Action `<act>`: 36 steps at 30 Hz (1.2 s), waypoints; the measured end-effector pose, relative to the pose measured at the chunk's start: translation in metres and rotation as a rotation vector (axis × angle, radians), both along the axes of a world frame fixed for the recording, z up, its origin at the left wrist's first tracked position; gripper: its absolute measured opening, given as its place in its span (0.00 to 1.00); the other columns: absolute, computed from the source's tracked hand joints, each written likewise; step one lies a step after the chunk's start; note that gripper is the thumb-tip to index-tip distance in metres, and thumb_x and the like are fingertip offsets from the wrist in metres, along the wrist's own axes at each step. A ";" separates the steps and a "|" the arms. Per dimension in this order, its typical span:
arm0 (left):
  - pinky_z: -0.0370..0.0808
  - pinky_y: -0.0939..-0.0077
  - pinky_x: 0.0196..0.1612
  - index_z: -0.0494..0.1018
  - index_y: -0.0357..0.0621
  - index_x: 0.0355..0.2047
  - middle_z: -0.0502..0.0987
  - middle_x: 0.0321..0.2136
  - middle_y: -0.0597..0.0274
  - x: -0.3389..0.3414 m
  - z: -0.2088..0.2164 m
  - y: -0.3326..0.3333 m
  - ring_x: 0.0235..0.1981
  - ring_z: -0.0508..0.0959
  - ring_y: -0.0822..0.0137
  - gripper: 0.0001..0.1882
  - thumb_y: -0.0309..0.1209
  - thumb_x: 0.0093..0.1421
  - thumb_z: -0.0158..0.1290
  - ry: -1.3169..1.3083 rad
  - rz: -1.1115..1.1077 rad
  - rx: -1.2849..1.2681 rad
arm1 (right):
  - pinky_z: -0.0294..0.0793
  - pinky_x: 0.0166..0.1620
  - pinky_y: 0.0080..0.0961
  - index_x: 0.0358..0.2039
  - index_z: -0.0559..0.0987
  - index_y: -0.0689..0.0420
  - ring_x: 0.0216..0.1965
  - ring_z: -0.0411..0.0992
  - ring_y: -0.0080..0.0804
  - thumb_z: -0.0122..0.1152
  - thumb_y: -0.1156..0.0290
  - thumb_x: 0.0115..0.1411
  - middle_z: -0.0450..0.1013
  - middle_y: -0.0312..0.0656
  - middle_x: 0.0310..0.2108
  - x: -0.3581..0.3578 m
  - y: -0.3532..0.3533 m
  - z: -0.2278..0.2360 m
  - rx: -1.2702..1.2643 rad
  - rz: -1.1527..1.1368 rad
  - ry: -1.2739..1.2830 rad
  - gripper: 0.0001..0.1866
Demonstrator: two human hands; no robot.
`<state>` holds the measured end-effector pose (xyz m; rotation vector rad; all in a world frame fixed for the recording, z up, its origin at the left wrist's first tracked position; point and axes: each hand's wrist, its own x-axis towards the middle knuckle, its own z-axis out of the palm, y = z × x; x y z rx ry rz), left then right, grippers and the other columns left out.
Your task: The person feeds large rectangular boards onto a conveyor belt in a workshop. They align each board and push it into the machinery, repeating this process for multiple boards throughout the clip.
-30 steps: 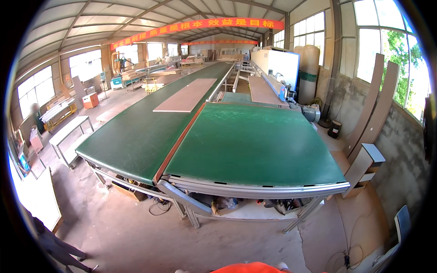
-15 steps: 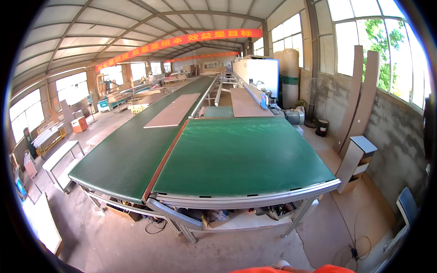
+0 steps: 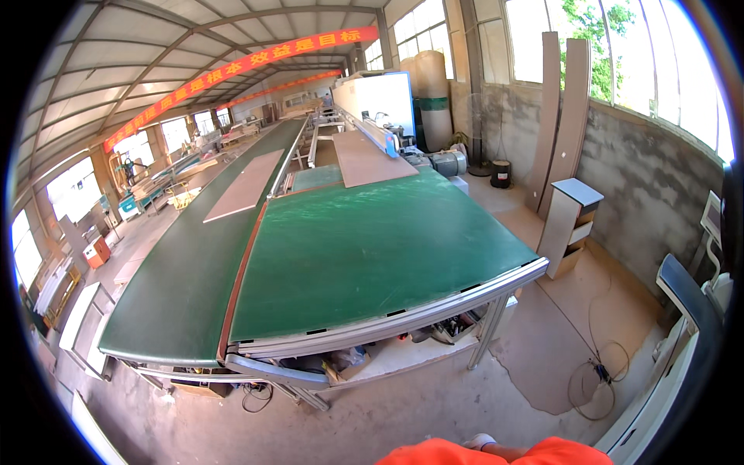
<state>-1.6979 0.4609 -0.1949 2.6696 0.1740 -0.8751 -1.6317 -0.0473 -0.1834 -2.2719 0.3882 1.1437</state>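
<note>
Neither of my hands is in the picture. Below me at the lower edge shows my orange-red clothing [image 3: 434, 452], with a pale shoe [image 3: 480, 441] just beyond it. In front stands a wide green belt table [image 3: 364, 256] with a metal front rail [image 3: 403, 314]. A brown strip [image 3: 246, 271] divides it from a long dark green conveyor [image 3: 170, 287] on the left. One flat brown panel [image 3: 246, 186] lies on that conveyor. Another brown panel [image 3: 372, 161] lies at the far edge of the belt table, beside a long machine.
A small open cabinet [image 3: 570, 225] and two tall boards [image 3: 563, 116] stand by the right wall. A coiled cable [image 3: 597, 372] lies on the floor at right, near a slanted dark-edged machine part [image 3: 686, 287]. A white bench [image 3: 85, 310] stands left.
My view has turned to the right and tilted, so the tables sit farther left. More of the machine at the right edge shows. My hands stay out of view.
</note>
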 end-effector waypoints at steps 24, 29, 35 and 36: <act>0.80 0.44 0.58 0.84 0.53 0.55 0.85 0.55 0.45 -0.031 -0.011 -0.019 0.56 0.84 0.42 0.21 0.48 0.72 0.50 0.011 -0.012 -0.019 | 0.78 0.57 0.46 0.47 0.89 0.63 0.54 0.83 0.59 0.67 0.46 0.60 0.85 0.61 0.48 0.006 0.007 0.014 0.100 -0.057 -0.039 0.31; 0.80 0.44 0.58 0.84 0.54 0.55 0.85 0.55 0.46 -0.034 -0.013 -0.021 0.56 0.84 0.41 0.21 0.48 0.72 0.50 0.010 -0.017 -0.022 | 0.78 0.57 0.46 0.47 0.89 0.63 0.54 0.83 0.58 0.67 0.45 0.59 0.85 0.61 0.48 0.007 0.011 0.004 0.021 -0.005 -0.034 0.31; 0.80 0.44 0.59 0.84 0.54 0.55 0.85 0.55 0.46 -0.040 -0.014 -0.022 0.56 0.84 0.41 0.22 0.48 0.72 0.50 0.014 -0.016 -0.029 | 0.78 0.58 0.46 0.49 0.88 0.63 0.56 0.82 0.57 0.67 0.45 0.58 0.84 0.61 0.51 0.009 0.012 -0.006 -0.002 0.027 -0.019 0.32; 0.80 0.44 0.59 0.84 0.54 0.55 0.85 0.55 0.46 -0.042 -0.014 -0.023 0.56 0.84 0.41 0.22 0.48 0.72 0.50 0.016 -0.017 -0.031 | 0.78 0.58 0.46 0.49 0.88 0.62 0.57 0.82 0.57 0.67 0.45 0.58 0.84 0.61 0.51 0.009 0.013 -0.006 -0.005 0.025 -0.011 0.32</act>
